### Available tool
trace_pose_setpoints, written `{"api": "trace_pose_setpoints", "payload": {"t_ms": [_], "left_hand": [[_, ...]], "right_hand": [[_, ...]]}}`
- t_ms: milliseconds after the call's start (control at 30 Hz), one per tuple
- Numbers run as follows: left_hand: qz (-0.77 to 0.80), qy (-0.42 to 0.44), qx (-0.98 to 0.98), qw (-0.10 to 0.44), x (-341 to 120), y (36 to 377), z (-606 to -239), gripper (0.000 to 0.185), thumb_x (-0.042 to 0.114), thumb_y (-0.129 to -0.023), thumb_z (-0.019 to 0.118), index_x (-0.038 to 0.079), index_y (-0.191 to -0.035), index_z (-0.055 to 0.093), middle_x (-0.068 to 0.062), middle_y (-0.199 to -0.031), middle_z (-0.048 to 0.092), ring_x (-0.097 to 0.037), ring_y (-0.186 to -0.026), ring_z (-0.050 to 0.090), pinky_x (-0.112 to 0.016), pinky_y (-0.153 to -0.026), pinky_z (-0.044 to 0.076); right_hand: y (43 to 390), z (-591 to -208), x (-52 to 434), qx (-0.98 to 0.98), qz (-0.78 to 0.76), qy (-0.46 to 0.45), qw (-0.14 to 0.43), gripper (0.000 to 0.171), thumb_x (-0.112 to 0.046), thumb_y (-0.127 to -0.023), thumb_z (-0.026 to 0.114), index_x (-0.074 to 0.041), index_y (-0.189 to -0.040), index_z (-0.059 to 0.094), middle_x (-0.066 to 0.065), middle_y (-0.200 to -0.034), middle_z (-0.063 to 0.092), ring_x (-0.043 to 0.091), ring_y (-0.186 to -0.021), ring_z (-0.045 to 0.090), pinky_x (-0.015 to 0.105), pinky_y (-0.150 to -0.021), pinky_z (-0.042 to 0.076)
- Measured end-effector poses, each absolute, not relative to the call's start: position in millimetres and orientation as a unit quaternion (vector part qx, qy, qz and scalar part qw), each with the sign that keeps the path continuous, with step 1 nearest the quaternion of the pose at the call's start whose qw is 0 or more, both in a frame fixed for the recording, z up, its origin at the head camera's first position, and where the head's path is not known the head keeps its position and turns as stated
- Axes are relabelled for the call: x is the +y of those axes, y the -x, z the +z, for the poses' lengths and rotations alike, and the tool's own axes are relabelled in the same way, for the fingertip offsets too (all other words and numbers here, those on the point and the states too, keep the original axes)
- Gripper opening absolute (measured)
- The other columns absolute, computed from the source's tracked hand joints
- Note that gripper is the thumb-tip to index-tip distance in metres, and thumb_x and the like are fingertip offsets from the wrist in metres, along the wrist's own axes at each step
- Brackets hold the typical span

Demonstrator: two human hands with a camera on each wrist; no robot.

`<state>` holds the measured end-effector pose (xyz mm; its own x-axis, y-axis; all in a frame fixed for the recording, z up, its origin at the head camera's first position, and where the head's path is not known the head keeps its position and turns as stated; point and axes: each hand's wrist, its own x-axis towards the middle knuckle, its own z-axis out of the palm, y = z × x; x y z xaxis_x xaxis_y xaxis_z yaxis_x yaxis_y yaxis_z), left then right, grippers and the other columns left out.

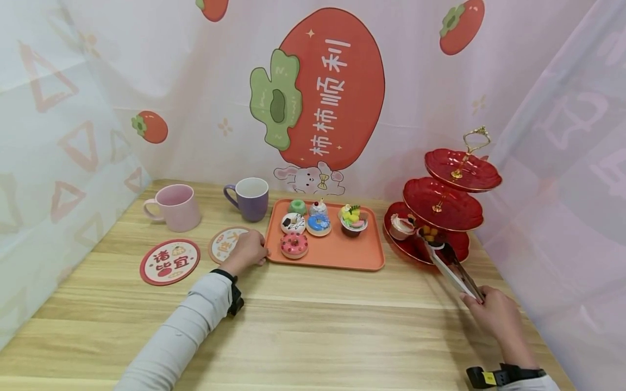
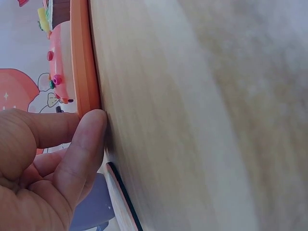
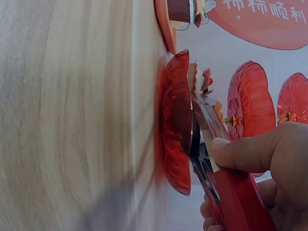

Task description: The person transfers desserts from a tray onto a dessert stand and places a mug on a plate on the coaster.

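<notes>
My left hand (image 1: 246,250) lies on the wooden table, its fingers touching the left edge of an orange tray (image 1: 342,255); in the left wrist view a fingertip (image 2: 89,139) touches that rim (image 2: 83,57). The tray carries a pink donut (image 1: 294,244), a blue donut (image 1: 318,223), a fruit-topped cup cake (image 1: 353,219) and other small pastries. My right hand (image 1: 491,312) grips red-handled metal tongs (image 1: 455,269). Their tips reach onto the bottom plate of a red three-tier stand (image 1: 442,203), at a small orange-topped pastry (image 1: 429,233). The right wrist view shows the tongs (image 3: 211,144) over that plate (image 3: 175,120).
A pink mug (image 1: 175,207) and a purple mug (image 1: 250,199) stand at the back left. Two round coasters (image 1: 170,261) (image 1: 226,243) lie before them, one partly under my left hand. A white pastry (image 1: 401,225) sits on the stand's bottom plate. Printed curtains close in three sides.
</notes>
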<state>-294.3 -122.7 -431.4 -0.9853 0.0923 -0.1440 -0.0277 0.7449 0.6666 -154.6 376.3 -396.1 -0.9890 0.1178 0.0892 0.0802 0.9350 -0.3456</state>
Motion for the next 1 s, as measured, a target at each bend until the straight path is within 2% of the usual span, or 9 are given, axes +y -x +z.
{"api": "trace_pose_setpoints", "payload": {"t_ms": [367,1000], "left_hand": [[0.361,-0.017,0.928,0.086,-122.3,292.9,-429.4,0.028,0.003,-0.084,0.061,0.007,-0.059,0.05,-0.007,-0.056,0.059,-0.014,-0.047,0.059,-0.022,-0.045,0.042],[0.358,-0.017,0.93,0.081,-122.0,292.7,-429.3,0.028,0.003,-0.084,0.061,0.007,-0.059,0.049,-0.007,-0.056,0.059,-0.014,-0.048,0.059,-0.022,-0.046,0.041]], "right_hand": [[160.0,-396.9,373.6,-0.981,0.177,0.054,0.058,0.036,-0.027,-0.088,0.06,0.008,-0.084,0.057,0.006,-0.061,0.051,0.024,-0.055,0.048,0.035,-0.048,0.036],[159.3,-395.0,375.7,-0.98,0.182,0.062,0.055,0.041,-0.03,-0.086,0.061,0.011,-0.089,0.058,0.01,-0.066,0.055,0.025,-0.057,0.049,0.036,-0.048,0.037]]}}
